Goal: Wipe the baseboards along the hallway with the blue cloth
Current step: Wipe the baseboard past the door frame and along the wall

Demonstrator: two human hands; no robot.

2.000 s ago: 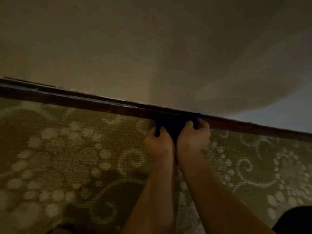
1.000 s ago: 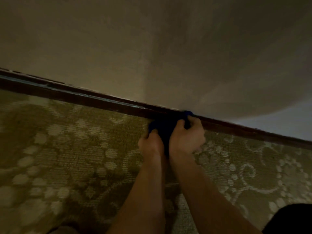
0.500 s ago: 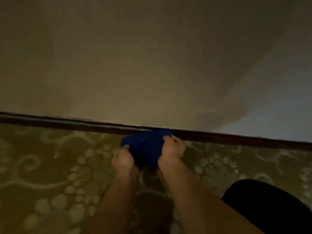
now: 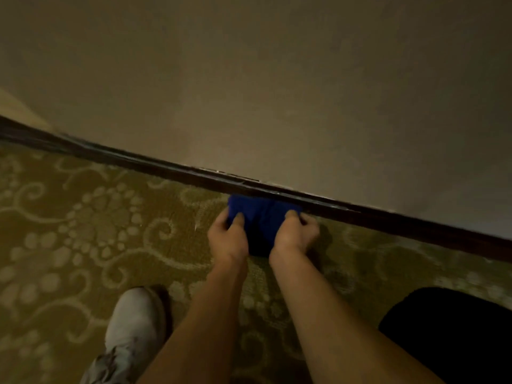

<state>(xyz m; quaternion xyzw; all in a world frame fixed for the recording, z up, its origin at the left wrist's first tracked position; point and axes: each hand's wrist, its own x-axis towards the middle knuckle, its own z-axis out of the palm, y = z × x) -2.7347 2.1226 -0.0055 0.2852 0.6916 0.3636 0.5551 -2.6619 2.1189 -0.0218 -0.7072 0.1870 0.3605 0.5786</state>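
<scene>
Both hands have slid the cloth (image 4: 260, 217) along the baseboard (image 4: 171, 170), a shoe (image 4: 133, 325) now showing. Left hand (image 4: 228, 238) and right hand (image 4: 296, 234) each grip the bunched cloth, pressed against the baseboard's lower face. Mid-wipe, I'd say; next, keep pressure and drag further along it.

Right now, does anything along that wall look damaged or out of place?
Slightly. Along the top edge of the dark baseboard, just left of the blue cloth, pale flecks show where it meets the wall, like chipped paint or a gap; too dim to tell.
</scene>
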